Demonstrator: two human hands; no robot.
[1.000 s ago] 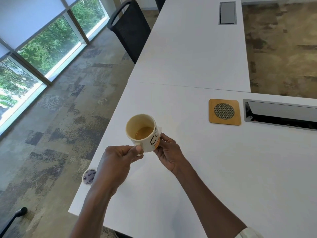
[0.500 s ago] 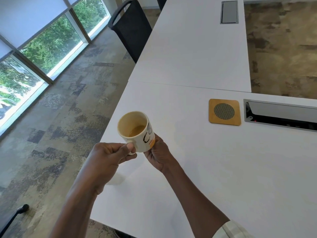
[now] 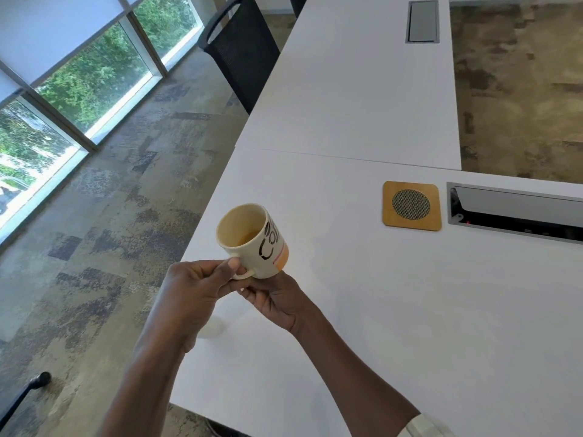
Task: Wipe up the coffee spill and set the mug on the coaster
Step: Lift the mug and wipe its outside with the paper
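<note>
The mug (image 3: 252,241) gets pinched by its handle in the left hand (image 3: 195,288), its base cupped by the right hand (image 3: 277,298) — likely steadying leftover coffee — with the coaster (image 3: 411,205) at 2 o'clock.

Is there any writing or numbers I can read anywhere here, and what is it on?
"Co": large black letters on the side of the mug; the rest of the word curves out of sight.
Coaster: no writing, only a round mesh inset.
Nothing else readable in view.
</note>
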